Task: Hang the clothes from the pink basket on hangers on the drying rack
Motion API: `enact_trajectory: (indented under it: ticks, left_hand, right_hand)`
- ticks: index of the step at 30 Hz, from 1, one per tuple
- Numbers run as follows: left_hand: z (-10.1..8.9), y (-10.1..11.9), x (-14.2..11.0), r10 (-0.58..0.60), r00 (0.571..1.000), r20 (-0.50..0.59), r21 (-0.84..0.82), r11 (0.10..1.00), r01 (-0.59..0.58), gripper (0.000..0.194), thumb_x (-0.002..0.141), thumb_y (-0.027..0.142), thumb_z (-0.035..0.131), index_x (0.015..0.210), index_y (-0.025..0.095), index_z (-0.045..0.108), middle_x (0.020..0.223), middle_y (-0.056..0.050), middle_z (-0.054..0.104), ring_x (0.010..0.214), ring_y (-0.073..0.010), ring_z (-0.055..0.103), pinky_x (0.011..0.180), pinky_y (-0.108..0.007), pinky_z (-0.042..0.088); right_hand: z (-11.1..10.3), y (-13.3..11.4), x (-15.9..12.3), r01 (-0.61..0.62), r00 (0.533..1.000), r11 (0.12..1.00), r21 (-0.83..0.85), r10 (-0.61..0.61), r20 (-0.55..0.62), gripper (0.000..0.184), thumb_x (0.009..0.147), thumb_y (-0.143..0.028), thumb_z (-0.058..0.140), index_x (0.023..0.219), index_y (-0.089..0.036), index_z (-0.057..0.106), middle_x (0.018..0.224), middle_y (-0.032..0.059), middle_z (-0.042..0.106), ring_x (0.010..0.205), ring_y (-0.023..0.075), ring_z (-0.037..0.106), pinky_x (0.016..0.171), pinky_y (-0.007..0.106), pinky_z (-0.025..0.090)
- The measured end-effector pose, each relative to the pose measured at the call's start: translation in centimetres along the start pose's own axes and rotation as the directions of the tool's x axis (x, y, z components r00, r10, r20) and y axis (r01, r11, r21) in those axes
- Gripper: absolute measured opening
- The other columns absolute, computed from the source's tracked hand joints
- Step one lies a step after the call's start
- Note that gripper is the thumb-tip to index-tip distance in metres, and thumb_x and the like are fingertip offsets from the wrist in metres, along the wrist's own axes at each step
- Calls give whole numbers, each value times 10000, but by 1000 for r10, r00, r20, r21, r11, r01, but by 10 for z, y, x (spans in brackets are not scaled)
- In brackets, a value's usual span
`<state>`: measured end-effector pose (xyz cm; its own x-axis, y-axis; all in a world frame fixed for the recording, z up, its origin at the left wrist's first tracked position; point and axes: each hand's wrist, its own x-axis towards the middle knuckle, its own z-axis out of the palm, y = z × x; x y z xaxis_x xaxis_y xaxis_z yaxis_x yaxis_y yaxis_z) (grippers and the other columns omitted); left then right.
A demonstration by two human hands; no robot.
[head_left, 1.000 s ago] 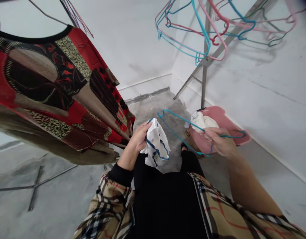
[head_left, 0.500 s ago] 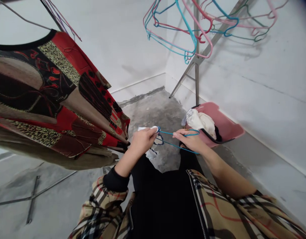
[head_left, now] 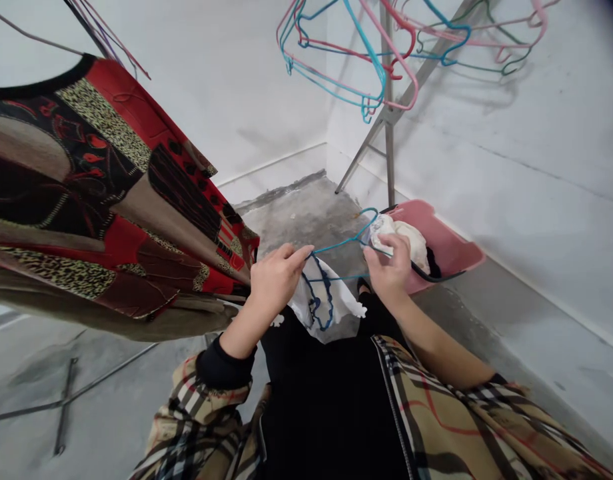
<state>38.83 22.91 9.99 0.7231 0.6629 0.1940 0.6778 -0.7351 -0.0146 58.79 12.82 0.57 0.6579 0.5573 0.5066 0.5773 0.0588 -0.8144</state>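
My left hand (head_left: 274, 279) pinches a small white garment with blue trim (head_left: 326, 303) at its top edge, where it meets a thin blue wire hanger (head_left: 341, 243). My right hand (head_left: 389, 267) grips the same hanger near its right side, fingers closed round the wire. The garment hangs down between both hands, over my black clothing. Just beyond my right hand lies a pink laundry basket (head_left: 444, 243) holding pale crumpled clothes (head_left: 406, 240).
A red, black and tan patterned dress (head_left: 101, 193) hangs at the left. Several coloured wire hangers (head_left: 366, 60) dangle from a metal rack (head_left: 386, 133) overhead. White walls close in at the back and right; the floor is bare grey concrete.
My hands came together from apart. The right hand brought the blue hanger over to the garment, which now hangs unfolded between both hands.
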Motion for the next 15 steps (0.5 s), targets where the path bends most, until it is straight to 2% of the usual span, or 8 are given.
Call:
enact_trajectory:
  ticks: [1, 3, 5, 7, 9, 11, 13, 15]
  left_hand:
    - [-2, 2, -1, -25, 1000, -16, -1, 1000, 25, 298, 946, 310, 523, 1194, 378, 673, 812, -2, 658, 702, -141, 590, 488, -276, 233]
    - [-7, 5, -2, -43, 998, -35, -5, 999, 43, 299, 947, 317, 522, 1200, 373, 671, 817, -3, 656, 708, -138, 589, 497, -274, 250]
    - [-11, 10, -2, -37, 998, -53, -2, 999, 37, 303, 945, 310, 525, 1203, 373, 669, 810, -2, 652, 708, -137, 588, 503, -277, 255]
    - [-13, 14, -3, -22, 997, -74, 1, 1000, 22, 312, 945, 289, 522, 1208, 374, 667, 802, -1, 651, 708, -137, 586, 503, -280, 251]
    - [-15, 18, -4, -8, 995, -102, -2, 1000, 8, 317, 945, 275, 518, 1209, 369, 667, 799, 1, 653, 710, -132, 589, 501, -281, 252]
    - [-16, 18, -6, -6, 991, -132, -14, 1000, 4, 310, 945, 279, 524, 1203, 363, 673, 796, 5, 654, 704, -122, 590, 500, -275, 262]
    - [-17, 13, -9, -19, 986, -165, -43, 999, 12, 295, 943, 291, 534, 1188, 358, 683, 791, 13, 656, 689, -106, 591, 505, -257, 288]
    - [-19, 1, -13, -41, 980, -197, -94, 995, 23, 283, 942, 297, 540, 1175, 355, 691, 795, 20, 662, 693, -89, 599, 520, -228, 321]
  right_hand:
    - [0, 1, -11, 37, 999, 999, -3, -37, -21, 189, 834, -382, 640, 887, -204, 599, 836, 47, 598, 837, 192, 572, 834, 373, 490]
    - [3, 4, -35, 67, 988, 997, 33, -71, 135, 164, 836, -365, 635, 822, -212, 576, 761, 27, 578, 733, 168, 549, 743, 329, 489]
    - [12, 8, -56, 12, 919, 1000, 26, -21, 394, 185, 825, -389, 645, 811, -212, 590, 756, 30, 595, 711, 165, 549, 702, 310, 476]
    - [28, 13, -71, -106, 816, 993, -42, 111, 567, 241, 788, -433, 671, 853, -206, 622, 841, 58, 638, 787, 191, 577, 751, 329, 472]
    - [44, 19, -79, -267, 727, 960, -90, 262, 635, 295, 745, -456, 694, 882, -200, 642, 905, 73, 658, 836, 211, 587, 791, 346, 461]
    - [57, 27, -81, -400, 658, 913, -83, 349, 667, 289, 744, -459, 670, 854, -193, 650, 843, 59, 659, 770, 197, 584, 746, 330, 458]
    - [62, 36, -77, -475, 621, 879, -50, 375, 688, 290, 773, -467, 609, 822, -184, 645, 714, 28, 629, 654, 165, 556, 648, 290, 448]
    - [58, 44, -68, -521, 611, 854, -10, 381, 693, 317, 797, -478, 557, 829, -173, 637, 649, 6, 602, 598, 144, 529, 585, 259, 430]
